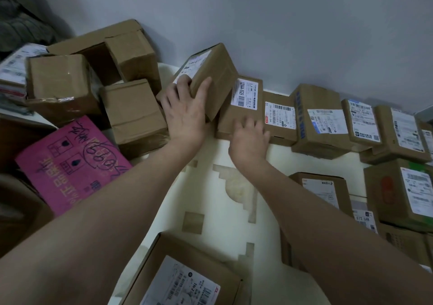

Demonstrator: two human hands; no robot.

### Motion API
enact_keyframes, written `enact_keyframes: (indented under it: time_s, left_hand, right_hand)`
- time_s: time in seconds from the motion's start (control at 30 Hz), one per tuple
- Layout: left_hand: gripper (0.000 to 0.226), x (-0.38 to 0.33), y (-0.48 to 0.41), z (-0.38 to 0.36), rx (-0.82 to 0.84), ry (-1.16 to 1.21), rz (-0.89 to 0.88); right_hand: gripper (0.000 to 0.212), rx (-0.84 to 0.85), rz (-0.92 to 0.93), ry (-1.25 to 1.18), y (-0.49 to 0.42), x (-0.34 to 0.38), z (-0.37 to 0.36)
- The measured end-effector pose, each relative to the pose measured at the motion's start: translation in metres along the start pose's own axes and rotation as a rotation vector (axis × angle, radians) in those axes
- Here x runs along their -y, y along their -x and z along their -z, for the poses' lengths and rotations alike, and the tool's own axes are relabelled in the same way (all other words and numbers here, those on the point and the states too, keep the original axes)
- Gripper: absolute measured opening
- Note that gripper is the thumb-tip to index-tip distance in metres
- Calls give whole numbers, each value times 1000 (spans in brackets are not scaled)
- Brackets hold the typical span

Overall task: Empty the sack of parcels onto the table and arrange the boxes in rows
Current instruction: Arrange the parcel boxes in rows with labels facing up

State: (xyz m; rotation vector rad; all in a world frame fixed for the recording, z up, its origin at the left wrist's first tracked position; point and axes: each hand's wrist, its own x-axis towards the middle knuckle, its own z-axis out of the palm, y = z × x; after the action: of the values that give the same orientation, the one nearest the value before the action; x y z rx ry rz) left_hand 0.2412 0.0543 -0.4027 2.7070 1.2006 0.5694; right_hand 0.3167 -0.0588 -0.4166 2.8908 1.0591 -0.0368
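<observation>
One tilted box (210,70) joins the back row (321,117) on the table (210,199) — left hand (187,119) grips it, right hand (250,138) presses flat on its neighbour (243,103); next, lower it flush, likely.

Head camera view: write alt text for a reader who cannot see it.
A person's left hand grips a tilted cardboard box at the left end of a row of labelled boxes along the wall, while the right hand rests on the neighbouring box. Unsorted boxes and a pink box lie at the left of the pale table.
</observation>
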Motion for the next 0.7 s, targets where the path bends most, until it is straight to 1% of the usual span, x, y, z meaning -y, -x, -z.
enact_keyframes:
  time_s: [0.07,0.13,0.2,0.37,0.43,0.5,0.53,0.6,0.7]
  left_hand:
    - [91,0,2,-4,-49,-34,-66]
    - [78,-2,4,-7,-112,-39,-140]
    - [72,-6,9,-5,-131,-65,-207]
    - [81,-23,32,4,-139,-174,-370]
    - [92,-28,41,13,-136,-192,-388]
    - [100,-34,52,24,-107,-232,-395]
    - [100,-38,59,31,-101,-248,-407]
    - [92,-51,77,45,-133,-245,-445]
    - [88,-67,110,63,-141,-221,-505]
  right_hand:
    - [38,-18,8,-65,-9,-6,1]
    - [42,12,32,-150,-10,-12,0]
    - [48,50,39,-223,-3,-16,3]
    - [52,-66,-87,-316,40,-37,20]
    - [54,-136,-99,-315,58,-54,30]
    - [57,-171,-123,-286,73,-71,40]
    - [59,-167,-147,-263,80,-79,44]
    - [66,-126,-220,-205,95,-91,52]
    - [77,-7,-331,-173,119,-102,57]
